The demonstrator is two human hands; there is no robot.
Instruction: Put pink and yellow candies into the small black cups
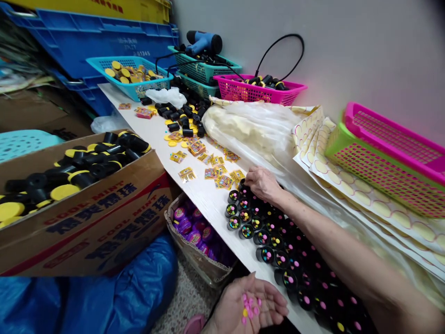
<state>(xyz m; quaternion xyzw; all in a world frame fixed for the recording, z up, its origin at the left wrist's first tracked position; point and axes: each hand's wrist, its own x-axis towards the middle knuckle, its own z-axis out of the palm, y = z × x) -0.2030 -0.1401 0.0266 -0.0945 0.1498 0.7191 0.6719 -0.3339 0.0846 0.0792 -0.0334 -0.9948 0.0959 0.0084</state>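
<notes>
My left hand [248, 304] is palm up at the bottom, slightly cupped, holding several small pink candies [249, 308] and a yellow one. Over the far end of the rows of cups, my right hand [262, 183] is closed with its fingertips pointing down; anything pinched in them is hidden. Below it, small black cups [246, 231] stand packed together on the white table [194, 188]. Those nearest the table edge contain mixed coloured beads, many topped with a pink or yellow candy. Small yellow printed packets [224, 181] lie just beyond the right hand.
Black tubes [187, 111] and yellow caps lie farther back. Baskets, one pink [257, 90], line the wall. A plastic bag [257, 125] and sticker sheets [365, 190] cover the right side. A carton [104, 218] and a box of purple packages [198, 232] stand left.
</notes>
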